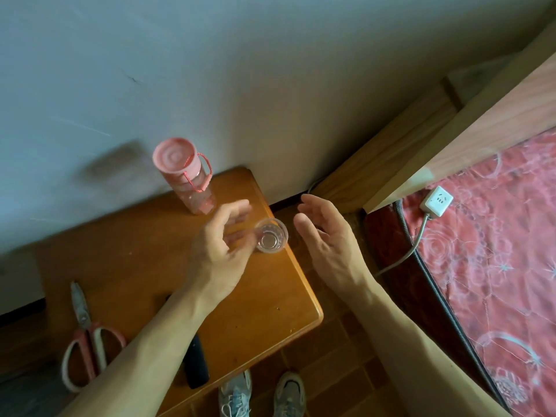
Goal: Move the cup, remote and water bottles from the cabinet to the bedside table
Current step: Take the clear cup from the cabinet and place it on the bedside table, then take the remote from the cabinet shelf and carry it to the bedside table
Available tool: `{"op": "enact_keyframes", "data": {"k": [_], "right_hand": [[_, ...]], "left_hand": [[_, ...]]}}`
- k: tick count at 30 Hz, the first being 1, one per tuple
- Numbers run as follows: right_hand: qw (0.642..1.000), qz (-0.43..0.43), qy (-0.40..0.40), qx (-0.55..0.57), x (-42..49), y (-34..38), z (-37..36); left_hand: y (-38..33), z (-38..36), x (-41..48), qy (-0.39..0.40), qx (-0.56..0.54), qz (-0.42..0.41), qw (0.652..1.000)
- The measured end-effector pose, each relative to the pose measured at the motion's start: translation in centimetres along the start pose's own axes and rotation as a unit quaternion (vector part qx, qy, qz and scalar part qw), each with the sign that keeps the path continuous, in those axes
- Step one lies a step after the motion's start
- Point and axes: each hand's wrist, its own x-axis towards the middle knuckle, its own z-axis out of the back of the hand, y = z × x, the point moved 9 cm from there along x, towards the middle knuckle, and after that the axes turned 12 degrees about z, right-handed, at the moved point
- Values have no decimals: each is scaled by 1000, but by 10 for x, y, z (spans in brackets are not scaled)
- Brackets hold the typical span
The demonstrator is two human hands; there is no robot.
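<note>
The clear plastic cup stands upright on the wooden bedside table, very near to its right edge. My left hand is just beside the cup, on its left. The fingers are half curled and they reach the wall of the cup, while the thumb is spread above and is apart from the rim. The fingers are blurred, so I cannot tell if they really hold the cup or only touch it.

My right hand is on the other side of the cup, beyond the table edge and over the floor. It is open, with relaxed fingers and the palm turned toward the cup, and it holds nothing.

The pink water bottle stands on the table close to the wall, behind the cup. The black remote lies near the front edge of the table and is partly hidden under my left forearm. A pair of scissors lies at the far left. A white power strip rests on the bed at the right, with its cable hanging down. My shoes show at the bottom.
</note>
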Motion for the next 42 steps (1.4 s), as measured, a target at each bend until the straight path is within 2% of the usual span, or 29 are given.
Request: {"op": "enact_keyframes", "data": {"k": [8,13,24,33,38,42], "right_hand": [[998,61,-34,0,-8,127,69],[991,105,-69,36,-16,217,113],[972,191,-103,94,-52,424,159],[944,241,-134,182,-79,533,164],[931,277,-107,215,-81,576,155],[924,277,-74,253,-78,583,151]], "left_hand": [[-120,30,-39,-22,-87,-14,996],[-216,58,-79,-9,-153,-22,988],[-397,148,-170,-25,-180,-123,976],[-470,205,-235,-69,-223,-169,958],[-492,225,-258,-106,-216,-197,950],[-498,239,-272,-147,-226,-203,941]]}}
